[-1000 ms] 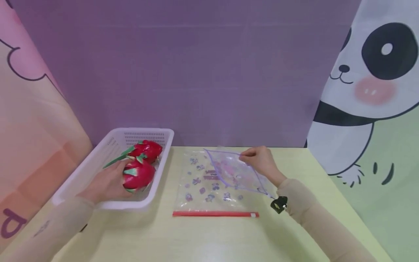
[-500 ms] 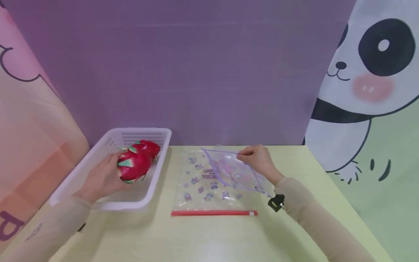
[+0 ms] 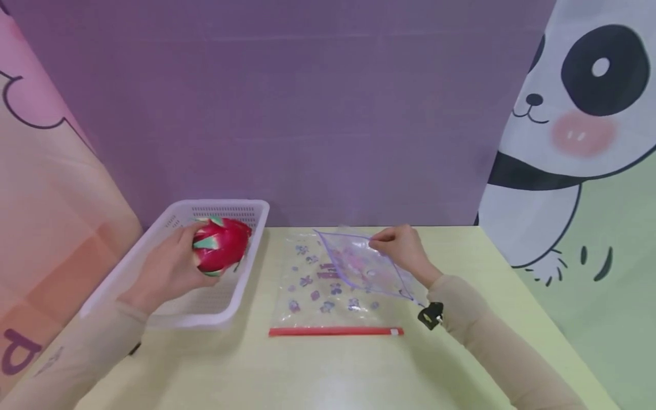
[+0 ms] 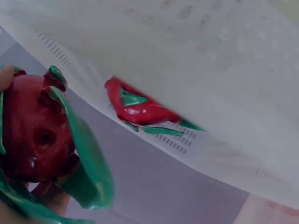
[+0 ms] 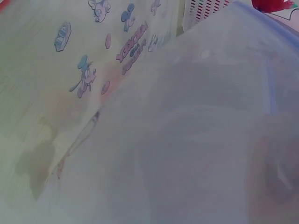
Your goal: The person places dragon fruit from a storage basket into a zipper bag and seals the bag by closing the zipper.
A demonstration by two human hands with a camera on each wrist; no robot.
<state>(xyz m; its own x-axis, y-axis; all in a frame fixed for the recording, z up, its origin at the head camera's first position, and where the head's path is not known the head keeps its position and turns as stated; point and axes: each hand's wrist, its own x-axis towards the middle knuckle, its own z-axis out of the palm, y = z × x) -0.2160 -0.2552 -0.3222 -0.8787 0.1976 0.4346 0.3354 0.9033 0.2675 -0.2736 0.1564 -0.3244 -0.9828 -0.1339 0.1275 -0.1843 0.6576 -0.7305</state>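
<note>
My left hand grips a red dragon fruit with green scales, held over the white basket. In the left wrist view this dragon fruit fills the left side, with a fingertip and other fingers around it. A second dragon fruit lies inside the basket, mostly hidden in the head view. My right hand pinches the upper edge of a clear zip bag with a purple rim, its mouth spread apart. Up close, the right wrist view shows the bag's film.
Beneath the raised bag lies another clear zip bag, printed with cartoon figures and closed by a red slider strip. A black clip-like object hangs by the right wrist. A purple cloth backdrop stands behind the table.
My left hand has lifted the dragon fruit up within the basket, and it now covers the second one in the head view. The right hand keeps its pinch on the bag.
</note>
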